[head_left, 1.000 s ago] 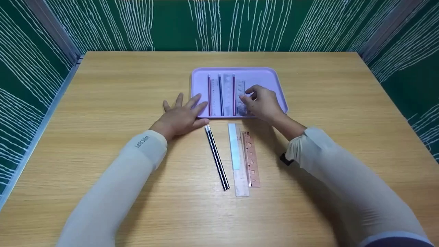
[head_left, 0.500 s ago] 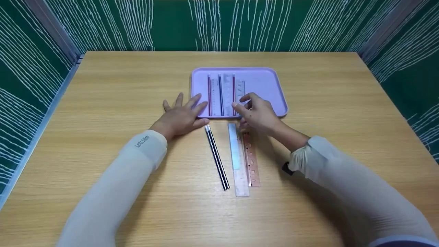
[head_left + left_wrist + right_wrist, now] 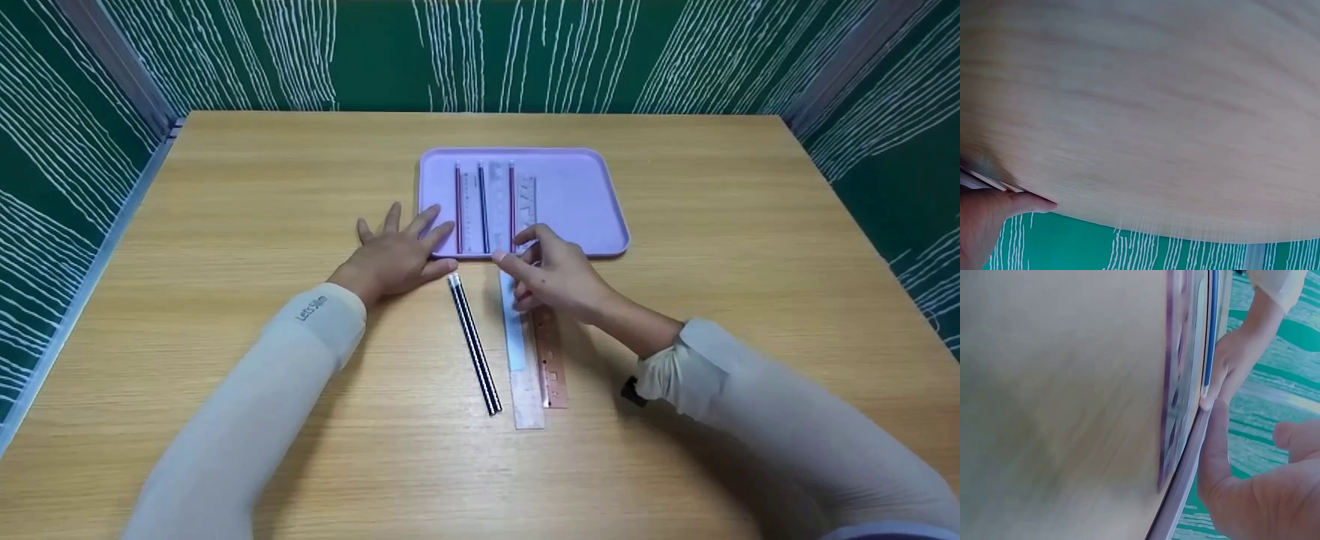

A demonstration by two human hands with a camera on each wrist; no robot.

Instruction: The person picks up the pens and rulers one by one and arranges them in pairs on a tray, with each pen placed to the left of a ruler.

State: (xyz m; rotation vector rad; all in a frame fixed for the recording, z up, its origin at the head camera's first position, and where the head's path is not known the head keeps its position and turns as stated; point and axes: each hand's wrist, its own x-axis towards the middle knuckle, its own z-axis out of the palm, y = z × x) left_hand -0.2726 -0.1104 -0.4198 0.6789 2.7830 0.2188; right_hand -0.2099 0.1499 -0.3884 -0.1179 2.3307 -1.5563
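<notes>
My left hand [image 3: 397, 251] lies with fingers spread over the front left corner of the purple tray [image 3: 581, 199] and the table beside it. My right hand [image 3: 559, 274] is over the tray's front edge and the upper ends of a clear ruler [image 3: 529, 397] with a blue strip and a pink ruler [image 3: 553, 367] with cut-out shapes. Its fingers are loosely bent, with nothing seen between thumb and index finger. Two striped black-and-white pencils [image 3: 476, 349] lie left of those rulers. Inside the tray, red pencils [image 3: 458, 199], a dark blue pencil [image 3: 482, 202] and clear rulers [image 3: 497, 195] alternate in a row.
The wooden table [image 3: 285, 165] extends around the tray. Green walls [image 3: 375, 56] with white streaks border the back and sides. A dark band [image 3: 634, 391] shows at the right cuff.
My right hand has moved from the ruler at the row's right end toward me and slightly left, now over the loose rulers' upper ends. My left hand has stayed put.
</notes>
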